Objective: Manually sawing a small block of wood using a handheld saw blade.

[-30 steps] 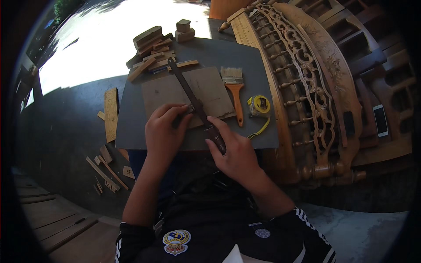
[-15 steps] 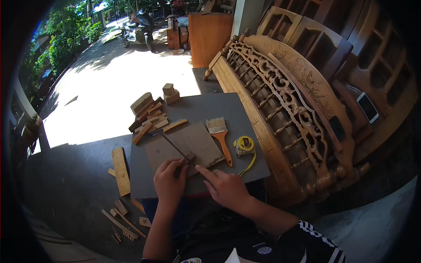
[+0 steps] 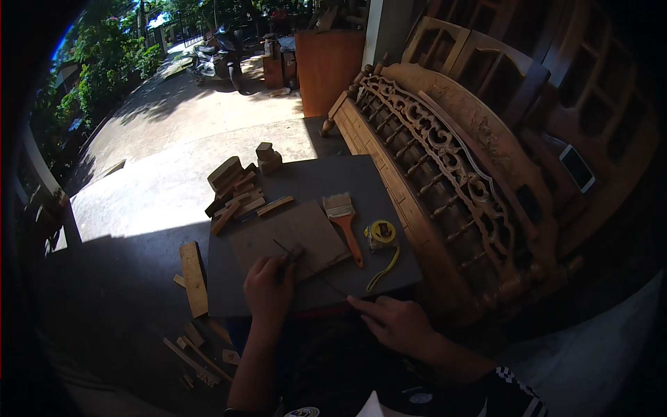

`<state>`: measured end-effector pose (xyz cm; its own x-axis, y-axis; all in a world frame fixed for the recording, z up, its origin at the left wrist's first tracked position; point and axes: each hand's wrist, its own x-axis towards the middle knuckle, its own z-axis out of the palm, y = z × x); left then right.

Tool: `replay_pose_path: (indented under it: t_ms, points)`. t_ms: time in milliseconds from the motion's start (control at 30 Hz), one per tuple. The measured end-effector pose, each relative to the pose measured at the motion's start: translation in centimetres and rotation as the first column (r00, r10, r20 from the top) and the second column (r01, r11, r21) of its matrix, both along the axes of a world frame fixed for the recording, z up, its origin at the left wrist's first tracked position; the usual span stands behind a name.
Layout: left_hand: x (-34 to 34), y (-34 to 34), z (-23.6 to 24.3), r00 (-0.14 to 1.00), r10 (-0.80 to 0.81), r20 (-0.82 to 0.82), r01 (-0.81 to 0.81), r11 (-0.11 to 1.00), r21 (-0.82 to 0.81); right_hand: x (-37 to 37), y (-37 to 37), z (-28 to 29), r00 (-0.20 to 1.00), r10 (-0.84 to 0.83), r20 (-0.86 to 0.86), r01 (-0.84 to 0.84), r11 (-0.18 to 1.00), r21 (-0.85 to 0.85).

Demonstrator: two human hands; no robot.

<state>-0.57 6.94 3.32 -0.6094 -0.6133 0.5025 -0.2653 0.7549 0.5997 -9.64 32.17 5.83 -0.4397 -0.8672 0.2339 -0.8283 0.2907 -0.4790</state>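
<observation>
Working beside a large carved wooden headboard (image 3: 445, 132), standing well to the right of the right hand (image 3: 396, 323). Facing a dark grey tabletop (image 3: 319, 174), spreading ahead of both hands. Having a flat brown board (image 3: 285, 224) lying on it, beneath and just ahead of the left hand (image 3: 269, 281), and a pile of wood offcuts (image 3: 224, 174) sitting farther ahead and leftward. Clasping the right hand around the near end of a long thin dark tool (image 3: 326, 281), pointing the forefinger forward along it. Aiming the tool forward and leftward from the right hand, passing close by the left fingertips. Having an orange-handled brush (image 3: 347, 233) lying ahead of the right hand, slightly leftward, and a yellow tape measure (image 3: 381, 235) nearly straight ahead of it. Pressing left thumb and fingers together, pinching a small brown block (image 3: 297, 251) at their tips; appearing too dim to tell contact between tool and block.
</observation>
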Motion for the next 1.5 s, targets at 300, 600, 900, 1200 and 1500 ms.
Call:
replay_pose_path:
  t_ms: [300,600,900,1200,1500]
  points:
    - [0.0,-0.2,-0.1,1.000,-0.001,-0.013,0.001,1.000,-0.013,-1.2,-3.7,-0.5,1.000,0.005,0.019,-0.005,1.000,-0.011]
    - [-0.1,-1.2,0.2,1.000,0.002,-0.023,-0.001,0.999,0.048,-1.3,-0.8,0.4,0.999,0.025,0.023,-0.025,1.000,-0.007]
    - [0.1,-1.8,-0.2,1.000,-0.028,-0.014,0.028,1.000,-0.003,-1.5,-2.4,0.0,0.995,0.037,0.089,-0.037,0.999,0.008]
    - [-0.7,-0.7,-0.6,0.999,-0.012,-0.034,0.012,1.000,0.018,-2.9,-10.0,-3.3,0.998,0.003,-0.058,-0.006,0.999,-0.050]
    - [0.1,-1.5,-0.4,0.999,0.008,-0.043,-0.010,0.999,-0.048,-0.5,0.5,0.3,0.993,-0.011,0.117,0.006,0.999,0.049]
